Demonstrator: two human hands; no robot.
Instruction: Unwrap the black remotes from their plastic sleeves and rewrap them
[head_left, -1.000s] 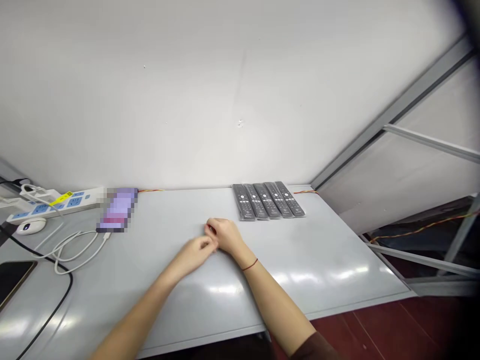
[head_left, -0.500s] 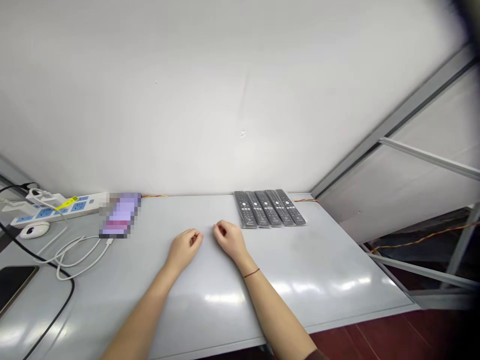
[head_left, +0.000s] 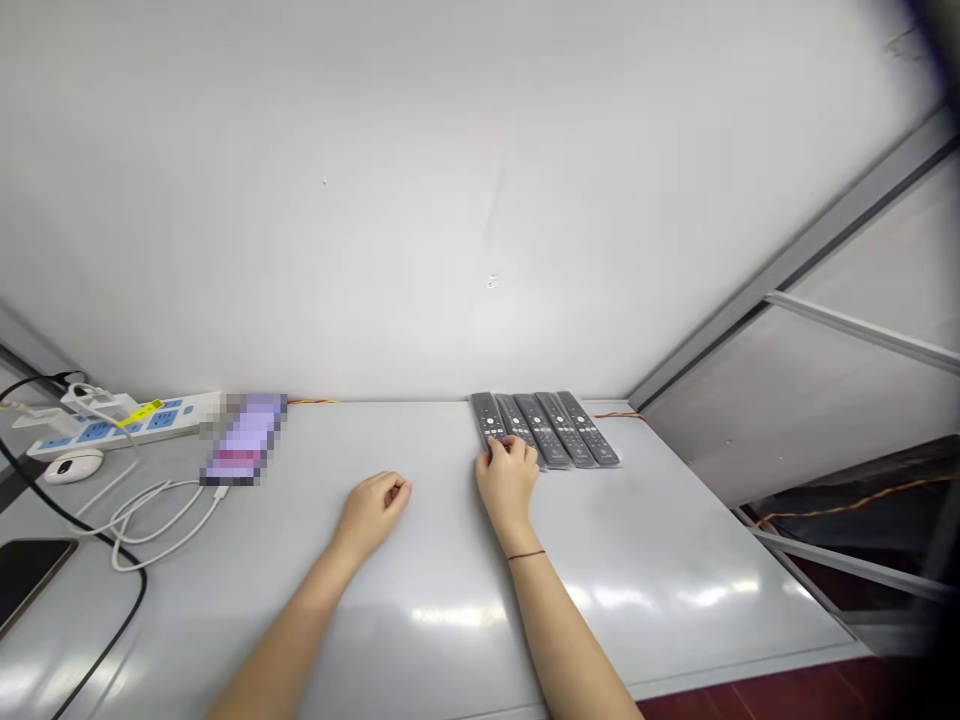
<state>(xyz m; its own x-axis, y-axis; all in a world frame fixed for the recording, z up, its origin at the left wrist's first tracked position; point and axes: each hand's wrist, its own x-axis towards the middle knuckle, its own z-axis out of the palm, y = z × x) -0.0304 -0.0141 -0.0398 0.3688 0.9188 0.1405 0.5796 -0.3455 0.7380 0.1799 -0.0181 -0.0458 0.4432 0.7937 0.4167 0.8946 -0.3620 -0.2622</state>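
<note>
Several black remote controls (head_left: 551, 425) in clear plastic sleeves lie side by side in a row against the wall. My right hand (head_left: 508, 480), with a thin red cord at the wrist, has its fingers closed over the near end of the leftmost remote control (head_left: 487, 412). That end is hidden under the fingers, and the remote still lies flat. My left hand (head_left: 373, 512) rests on the table in a loose fist, holding nothing, well left of the row.
Along the left stand a white power strip (head_left: 169, 418) with plugs, an upright phone with a blurred screen (head_left: 247, 440), a white earbud case (head_left: 73, 466) and coiled white cable (head_left: 161, 545). A dark phone (head_left: 30, 575) lies at the left edge. Metal framing (head_left: 862, 335) borders the right side.
My right hand has moved right and forward from beside my left hand, and its fingers have come down on the leftmost remote control. My left hand stays nearly where it was.
</note>
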